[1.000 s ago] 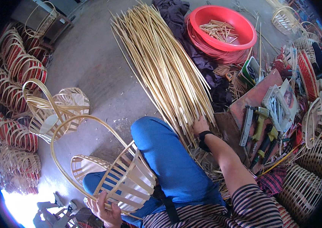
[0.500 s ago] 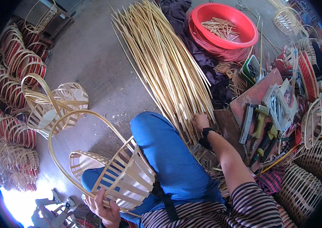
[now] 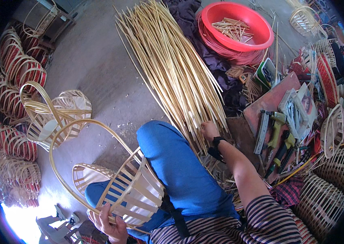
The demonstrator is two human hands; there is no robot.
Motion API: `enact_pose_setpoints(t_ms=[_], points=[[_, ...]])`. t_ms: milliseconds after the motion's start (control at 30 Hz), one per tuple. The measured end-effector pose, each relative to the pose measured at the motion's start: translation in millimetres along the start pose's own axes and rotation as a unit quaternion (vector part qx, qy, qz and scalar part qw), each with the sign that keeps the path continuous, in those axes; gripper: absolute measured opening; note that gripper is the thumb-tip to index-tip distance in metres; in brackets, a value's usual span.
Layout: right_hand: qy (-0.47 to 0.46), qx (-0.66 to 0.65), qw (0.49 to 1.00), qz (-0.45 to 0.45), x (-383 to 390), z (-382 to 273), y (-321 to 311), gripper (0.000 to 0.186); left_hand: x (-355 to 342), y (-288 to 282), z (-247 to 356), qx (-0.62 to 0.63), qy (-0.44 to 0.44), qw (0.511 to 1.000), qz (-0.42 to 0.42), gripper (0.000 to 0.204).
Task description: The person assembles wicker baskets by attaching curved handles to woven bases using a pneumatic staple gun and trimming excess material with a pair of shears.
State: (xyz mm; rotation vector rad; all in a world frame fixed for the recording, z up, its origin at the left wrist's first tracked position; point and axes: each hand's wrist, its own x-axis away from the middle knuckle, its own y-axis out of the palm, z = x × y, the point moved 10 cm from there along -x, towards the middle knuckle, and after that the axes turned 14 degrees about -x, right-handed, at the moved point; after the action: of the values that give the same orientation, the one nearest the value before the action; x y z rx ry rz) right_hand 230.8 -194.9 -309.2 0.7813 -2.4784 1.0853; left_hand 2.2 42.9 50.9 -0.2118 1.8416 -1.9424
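Far left, finished baskets (image 3: 15,77) lie stacked along the floor. Next, the left hand (image 3: 109,221) has its grip closed round the lower rim of a slatted bamboo basket (image 3: 133,193), which rests tilted on the blue-trousered lap, its hoop handle arching out to the left. Over to the right hand (image 3: 209,130): fingers curled down among the near ends of the bamboo strip bundle (image 3: 172,65); whether they pinch one, can't tell. Beyond sit a red basin (image 3: 237,26) and a nail gun (image 3: 267,130).

Left hand (image 3: 109,221) grips bamboo basket (image 3: 129,191) rim; right hand (image 3: 209,130) on bamboo strips (image 3: 172,69).
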Motion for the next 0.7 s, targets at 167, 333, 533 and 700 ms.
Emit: enact_pose_setpoints(t_ms=[167,333,533,700], points=[[-0.034,-0.003,0.999,0.027,1.3,-1.2,0.6,0.022,0.0,-1.9,1.3,-0.008,0.015,1.0,0.001,0.037],[-0.038,-0.012,0.997,0.062,3.8,-1.9,-4.9,0.017,-0.4,-0.9,2.5,-0.002,0.011,1.0,-0.002,0.036],[-0.032,-0.018,0.997,0.072,2.0,-2.9,-13.7,0.013,-0.1,-1.6,2.5,-0.003,0.01,1.0,0.007,0.037],[-0.079,-0.003,0.991,0.111,-7.8,-8.1,-42.8,0.012,7.5,-5.9,-3.5,0.024,-0.015,1.0,-0.004,0.037]])
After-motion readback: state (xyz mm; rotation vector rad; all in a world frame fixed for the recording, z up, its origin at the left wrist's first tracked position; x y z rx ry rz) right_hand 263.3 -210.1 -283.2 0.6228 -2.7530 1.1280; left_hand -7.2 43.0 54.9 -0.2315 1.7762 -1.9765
